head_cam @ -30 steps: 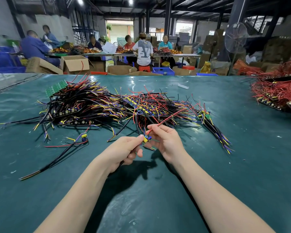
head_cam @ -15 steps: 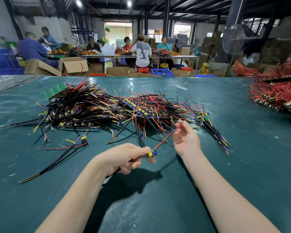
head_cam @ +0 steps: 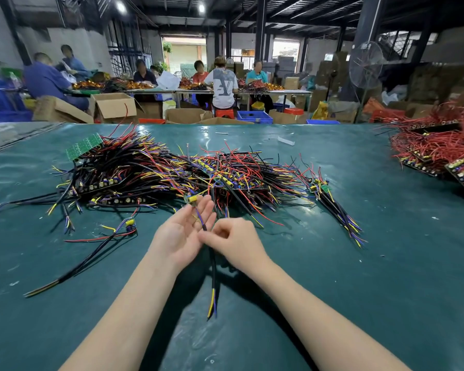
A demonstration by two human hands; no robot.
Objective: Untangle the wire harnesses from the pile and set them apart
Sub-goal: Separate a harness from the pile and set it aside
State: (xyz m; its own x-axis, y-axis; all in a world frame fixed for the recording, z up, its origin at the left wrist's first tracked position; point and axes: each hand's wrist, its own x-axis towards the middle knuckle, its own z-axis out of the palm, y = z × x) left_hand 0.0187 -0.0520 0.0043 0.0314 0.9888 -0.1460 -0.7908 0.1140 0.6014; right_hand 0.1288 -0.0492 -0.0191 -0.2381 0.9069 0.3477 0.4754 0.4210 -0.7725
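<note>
your left hand (head_cam: pixel 181 234) lay open, palm up, fingers straight, and one wire harness (head_cam: pixel 212 271) rested across the fingers. your right hand (head_cam: pixel 236 241) had its fingers curled and pinched the black cable of this harness. the cable ran down between your wrists over the green table (head_cam: pixel 359 263). the pile (head_cam: pixel 158 170) lay just behind your hands.
</note>
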